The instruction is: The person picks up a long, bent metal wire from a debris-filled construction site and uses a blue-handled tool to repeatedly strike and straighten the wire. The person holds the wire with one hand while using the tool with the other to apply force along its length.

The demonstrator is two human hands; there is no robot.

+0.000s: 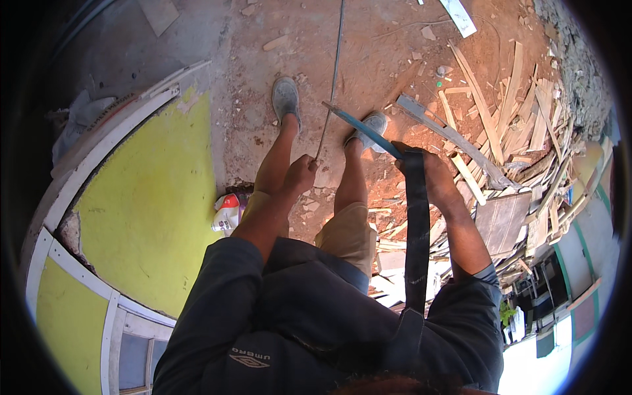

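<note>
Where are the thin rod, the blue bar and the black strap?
Thin rod (pixel 334 79): head view, near its middle.
Blue bar (pixel 364 128): head view, its middle.
Black strap (pixel 417 230): head view, its middle.

The top edge cuts off the rod (pixel 338 52).

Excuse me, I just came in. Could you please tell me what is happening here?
The person's left hand grips a thin rod, which runs forward between the two grey shoes. The right hand holds a long, narrow blue tool; its tip crosses the rod in this view, but I cannot tell whether they touch. A pile of scrap wood lies on the right, and a yellow-green wall is on the left.
</note>
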